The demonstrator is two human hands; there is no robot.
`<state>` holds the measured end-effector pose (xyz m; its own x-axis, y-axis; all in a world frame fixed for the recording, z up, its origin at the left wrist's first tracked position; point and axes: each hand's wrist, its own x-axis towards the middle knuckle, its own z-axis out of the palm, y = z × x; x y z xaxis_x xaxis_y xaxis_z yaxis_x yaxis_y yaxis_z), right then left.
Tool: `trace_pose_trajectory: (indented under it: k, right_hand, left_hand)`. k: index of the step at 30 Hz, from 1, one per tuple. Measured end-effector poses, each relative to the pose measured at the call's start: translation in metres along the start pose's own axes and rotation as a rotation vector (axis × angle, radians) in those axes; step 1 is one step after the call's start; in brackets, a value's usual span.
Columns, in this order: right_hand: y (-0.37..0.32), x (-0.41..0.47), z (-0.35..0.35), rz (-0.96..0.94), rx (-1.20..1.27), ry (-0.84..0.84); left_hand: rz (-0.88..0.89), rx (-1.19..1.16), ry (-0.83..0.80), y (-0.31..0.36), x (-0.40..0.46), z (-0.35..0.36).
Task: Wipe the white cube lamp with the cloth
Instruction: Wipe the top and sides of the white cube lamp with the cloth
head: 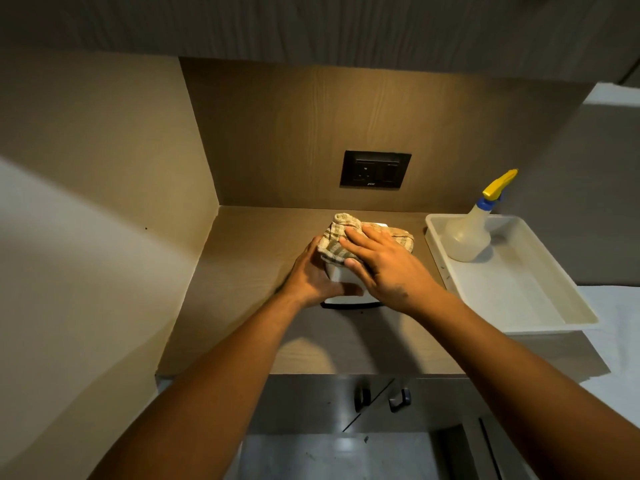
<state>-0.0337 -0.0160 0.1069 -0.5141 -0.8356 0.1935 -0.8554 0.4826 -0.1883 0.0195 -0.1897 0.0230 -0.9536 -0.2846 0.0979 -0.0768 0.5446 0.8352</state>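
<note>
my right hand (379, 263) lies flat with fingers spread and together pressing down on the striped cloth (341, 239), palm over its near half, thumb hooked over the front edge. it is not clamped; it just bears down. my left hand (313, 277) is cupped against the left side of the white cube lamp (346, 284), fingers wrapped on the wall and thumb along the front face, bracing it.

the cloth drapes over the lamp's top, bunched toward the far left corner, with a small white corner of the lamp showing just beyond my fingertips. the lamp stands on the wooden counter (249, 271), near the back wall, below the black wall socket (375, 170).

the relation i would work from: the uncovered top lies straight ahead of my right hand, toward the wall, so i judge the next stroke runs away from me, with the left hand holding against the push. only 1 face looks treated so far; the sides seem not yet wiped.

to the right, just beside the lamp, a white tray (540, 299) holds a spray bottle (476, 226), close enough that a wide sideways sweep could knock it.
</note>
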Motion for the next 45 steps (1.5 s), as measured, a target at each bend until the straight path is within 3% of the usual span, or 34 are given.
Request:
trace_pose_trajectory:
  k: [7, 16, 23, 29, 41, 45]
  right_hand:
    - [0.021, 0.025, -0.002, 0.2, 0.077, -0.051]
    - [-0.014, 0.002, 0.003, -0.006, -0.005, 0.003]
    - [0.032, 0.011, 0.0, 0.288, 0.101, 0.01]
    - [0.034, 0.044, 0.006, 0.343, 0.194, -0.029]
    - [-0.029, 0.047, 0.003, 0.002, 0.027, -0.023]
    - [-0.025, 0.012, 0.004, -0.009, 0.086, 0.016]
  left_hand:
    - [0.006, -0.073, 0.015, 0.001, -0.005, -0.007]
    - [0.07, 0.006, -0.033, 0.002, -0.002, -0.001]
    - [-0.01, -0.097, -0.014, 0.004, -0.007, -0.007]
    - [-0.036, -0.086, -0.01, 0.004, -0.005, -0.007]
    - [0.041, 0.129, -0.02, 0.012, -0.002, -0.001]
    - [0.087, 0.018, -0.024, 0.008, -0.003, -0.001]
